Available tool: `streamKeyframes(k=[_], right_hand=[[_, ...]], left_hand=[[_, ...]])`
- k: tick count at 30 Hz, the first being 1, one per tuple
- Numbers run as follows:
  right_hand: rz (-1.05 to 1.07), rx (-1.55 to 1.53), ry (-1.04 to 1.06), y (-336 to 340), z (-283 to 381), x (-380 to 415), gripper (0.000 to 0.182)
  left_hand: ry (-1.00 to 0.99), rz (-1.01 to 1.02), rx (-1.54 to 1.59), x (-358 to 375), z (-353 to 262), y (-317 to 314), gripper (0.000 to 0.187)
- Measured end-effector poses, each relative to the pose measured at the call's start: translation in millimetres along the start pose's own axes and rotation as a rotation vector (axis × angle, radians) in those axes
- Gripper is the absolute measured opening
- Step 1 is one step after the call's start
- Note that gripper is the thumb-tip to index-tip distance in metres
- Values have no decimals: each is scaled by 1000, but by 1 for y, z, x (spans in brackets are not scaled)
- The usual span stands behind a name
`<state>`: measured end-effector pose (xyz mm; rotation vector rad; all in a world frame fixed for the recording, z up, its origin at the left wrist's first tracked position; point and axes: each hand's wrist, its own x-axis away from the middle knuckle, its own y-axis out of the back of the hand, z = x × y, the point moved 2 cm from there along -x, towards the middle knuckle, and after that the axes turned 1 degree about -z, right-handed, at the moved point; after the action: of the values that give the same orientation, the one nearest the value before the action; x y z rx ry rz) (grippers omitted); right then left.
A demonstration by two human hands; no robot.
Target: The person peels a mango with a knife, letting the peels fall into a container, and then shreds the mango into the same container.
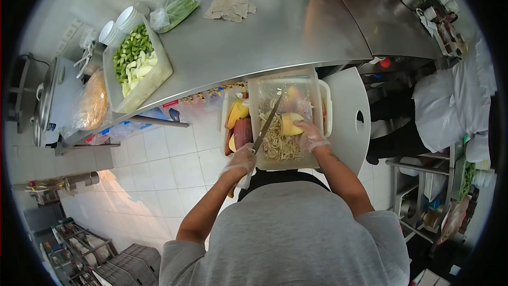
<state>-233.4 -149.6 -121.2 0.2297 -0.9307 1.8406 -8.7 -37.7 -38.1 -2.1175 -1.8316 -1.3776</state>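
Note:
My left hand (241,164), in a clear plastic glove, is closed around a long knife (269,122) whose blade slants over a clear plastic tub (255,87). My right hand (312,136), gloved too, grips a pale yellow peeled chunk (290,124), perhaps a root vegetable, inside that tub. Thin pale shreds (280,145) cover the tub's near part. Toward its far end lies something yellow and orange under a hazy film. Beside it on the left, another container holds yellow pieces (237,112) and a reddish-purple piece (243,132).
Ahead runs a steel counter (280,26) with a cloth (230,7), a bagged green vegetable (177,13) and a tub of cut vegetables (166,69). A white round-edged board (346,122) is right of my tub. Another person (447,100) stands at the right by shelving (423,175).

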Motion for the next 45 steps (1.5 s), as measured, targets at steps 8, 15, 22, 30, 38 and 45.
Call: streamKeyframes(k=[8,15,22,30,38,45], right_hand=[[13,-209,-111,-18,19,37,48],[95,-107,-84,-14,10,43,62],[157,92,-56,-34,29,63,60],[300,241,68,-54,53,69,76],[286,285,140,-69,69,74,80],[258,332,186,-72,66,67,85]], left_hand=[[-348,-26,115,12,-2,-7,43],[-542,-191,-116,24,-17,-5,43],[-507,-262,-187,37,-31,-4,46],[-485,-190,-438,75,-59,23,52],[-480,-204,-538,78,-63,33,47],[-480,-217,-518,83,-66,38,46]])
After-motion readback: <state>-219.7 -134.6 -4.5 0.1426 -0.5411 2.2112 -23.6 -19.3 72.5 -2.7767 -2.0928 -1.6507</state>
